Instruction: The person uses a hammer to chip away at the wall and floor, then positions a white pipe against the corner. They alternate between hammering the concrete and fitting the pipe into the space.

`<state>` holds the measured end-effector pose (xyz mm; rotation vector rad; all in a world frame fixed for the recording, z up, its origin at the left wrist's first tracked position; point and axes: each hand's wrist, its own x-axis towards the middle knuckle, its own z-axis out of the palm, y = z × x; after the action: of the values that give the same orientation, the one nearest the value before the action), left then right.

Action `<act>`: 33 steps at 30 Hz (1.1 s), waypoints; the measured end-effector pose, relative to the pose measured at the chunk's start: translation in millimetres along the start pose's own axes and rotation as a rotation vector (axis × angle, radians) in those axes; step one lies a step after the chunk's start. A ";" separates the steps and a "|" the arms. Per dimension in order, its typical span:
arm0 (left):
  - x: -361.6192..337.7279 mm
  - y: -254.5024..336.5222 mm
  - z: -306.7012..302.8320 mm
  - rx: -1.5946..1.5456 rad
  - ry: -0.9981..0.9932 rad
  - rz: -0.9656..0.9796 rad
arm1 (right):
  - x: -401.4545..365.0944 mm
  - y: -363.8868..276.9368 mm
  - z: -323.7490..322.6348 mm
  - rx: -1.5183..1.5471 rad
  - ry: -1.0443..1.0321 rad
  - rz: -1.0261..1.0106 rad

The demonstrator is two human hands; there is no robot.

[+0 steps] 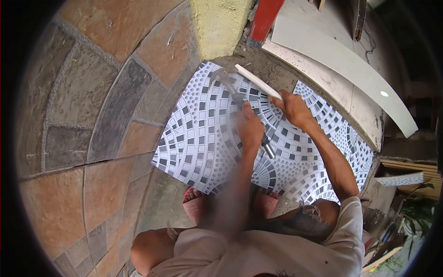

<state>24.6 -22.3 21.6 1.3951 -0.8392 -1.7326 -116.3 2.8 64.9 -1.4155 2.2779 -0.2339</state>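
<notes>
My left hand (251, 128) is closed around the handle of a hammer (236, 96). Blurred by motion, the hammer's head lies over the far left corner of a patterned floor tile (194, 161), and the shiny end of its handle sticks out below my fist. In my right hand (296, 110) is the near end of a thin white strip (258, 83), slanting up and left across the tile's far edge. Grey and white mosaic arcs cover this tile and a second patterned tile (348, 138) to its right. My right forearm passes over that second tile.
Stone-look tiles (110, 111) cover the surface at left. A yellow post base (217, 27) and a red post (266, 18) stand beyond. Along the right runs a pale ledge (341, 92) with a curved white panel (350, 60) on it. My sandalled feet (193, 201) are at the tile's near edge.
</notes>
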 end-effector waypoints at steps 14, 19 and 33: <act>-10.6 -13.4 6.3 -0.371 0.100 -0.035 | 3.8 6.3 6.1 -0.046 0.038 0.008; -3.4 -2.5 20.7 -0.177 -0.153 -0.137 | -0.6 -1.4 7.5 -0.048 0.036 -0.001; -0.1 -4.7 1.4 -0.136 -0.012 -0.071 | 0.0 -5.1 5.1 0.025 0.046 -0.033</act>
<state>22.5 -19.7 17.9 1.3390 -0.6730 -1.8180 -109.9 0.9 62.3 -1.4504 2.2814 -0.3081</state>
